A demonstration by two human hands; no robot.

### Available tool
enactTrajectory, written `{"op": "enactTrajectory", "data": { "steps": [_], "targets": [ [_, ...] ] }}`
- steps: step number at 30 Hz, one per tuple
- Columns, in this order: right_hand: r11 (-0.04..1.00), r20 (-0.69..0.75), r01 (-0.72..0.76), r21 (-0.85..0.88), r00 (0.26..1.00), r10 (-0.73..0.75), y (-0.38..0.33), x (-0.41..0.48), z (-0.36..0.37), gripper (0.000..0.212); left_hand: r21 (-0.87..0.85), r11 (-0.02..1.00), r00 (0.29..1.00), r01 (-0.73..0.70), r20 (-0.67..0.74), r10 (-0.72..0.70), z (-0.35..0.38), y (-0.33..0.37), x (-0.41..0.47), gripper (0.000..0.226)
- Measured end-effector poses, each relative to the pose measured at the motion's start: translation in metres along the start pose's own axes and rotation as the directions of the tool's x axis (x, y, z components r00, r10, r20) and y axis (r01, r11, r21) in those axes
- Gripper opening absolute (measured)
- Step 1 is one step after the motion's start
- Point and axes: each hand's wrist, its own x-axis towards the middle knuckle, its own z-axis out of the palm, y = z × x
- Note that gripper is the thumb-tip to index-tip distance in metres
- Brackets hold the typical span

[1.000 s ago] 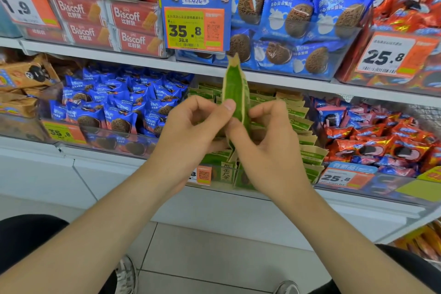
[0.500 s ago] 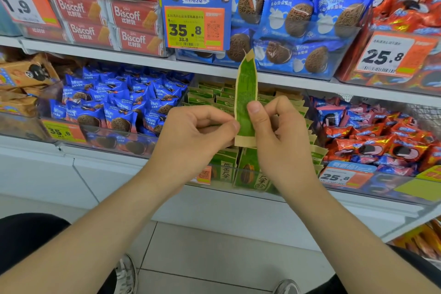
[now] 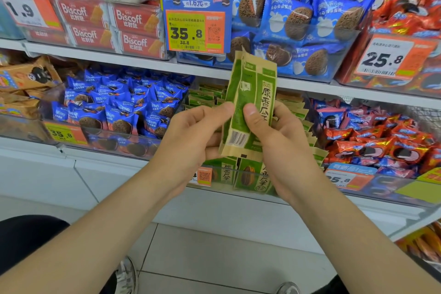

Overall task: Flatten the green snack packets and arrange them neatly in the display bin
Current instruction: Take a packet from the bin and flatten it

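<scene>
While both hands hold one green snack packet [image 3: 250,102] up in front of the shelf, the display bin [image 3: 238,174] sits directly behind and just below them, on the middle shelf.

Left to right:
- Blue cookie packets [image 3: 114,112] fill the neighbouring bin on the left; not part of the task.
- Left hand [image 3: 191,136]: fingers curled, thumb pressed on the packet's left edge about midway up. Closed on the packet.
- Packet: long axis near upright, top leaning slightly right, printed face toward the camera, barcode end at the bottom. Looks mostly flat; a lengthwise fold line shows down the middle.
- Right hand [image 3: 284,141]: thumb on the packet's face just right of the left thumb, fingers wrapped behind. Also closed on the packet.
- Further green packets [image 3: 298,112] stand in rows in the bin behind the hands; two more lean against its clear front wall below the wrists.
- Red cookie packets [image 3: 381,143] occupy the bin on the right.

Judgement: flattening of this packet is near done. The bin lies forward and down from both hands, about centred between them. The open slot cannot be made out behind the hands. Placing calls for keeping the packet upright and lowering it forward into the rows. Neither hand is clearly nearer.
</scene>
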Motion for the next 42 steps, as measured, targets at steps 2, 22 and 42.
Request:
{"op": "enactTrajectory", "data": {
  "steps": [2, 22, 42],
  "targets": [
    [0.995, -0.009, 0.04, -0.09, 0.999, -0.041, 0.001, 0.0, 0.001, 0.028, 0.042, 0.999, 1.0, 0.019, 0.01, -0.019, 0.0, 0.002, 0.0, 0.053],
    [0.941, -0.138, 0.24, -0.237, 0.951, -0.277, 0.004, -0.002, -0.005, 0.007, 0.2, 0.965, 0.949, -0.17, -0.231, 0.216, -0.002, 0.001, -0.001, 0.032],
    [0.999, -0.054, 0.051, 0.008, 0.997, -0.05, 0.006, -0.002, -0.007, 0.019, 0.238, 0.967, 0.996, -0.086, 0.026, 0.083, 0.001, 0.004, -0.006, 0.031]
  ]
}}
